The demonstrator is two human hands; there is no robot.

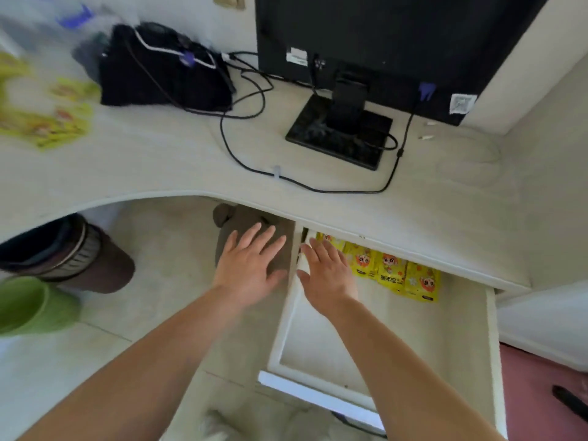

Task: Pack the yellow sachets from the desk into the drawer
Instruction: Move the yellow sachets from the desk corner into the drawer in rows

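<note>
The white drawer (pixel 491 338) stands pulled out under the desk at lower right. Several yellow sachets (pixel 394 272) lie in a row at its back, partly under the desk edge. More yellow sachets (pixel 47 122) lie blurred on the desk (pixel 178 160) at far left. My right hand (pixel 324 275) hovers over the drawer's back left corner, fingers spread, holding nothing. My left hand (pixel 251 265) is open too, just left of the drawer, above a grey-brown plush object on the floor.
A black monitor (pixel 381 43) on its stand (pixel 340 132) occupies the desk's back right, with black cables (pixel 241 154) trailing across the desk. A black bag (pixel 162 68) sits at back left. A brown bin (pixel 79 259) and a green object (pixel 28 307) stand on the floor at left.
</note>
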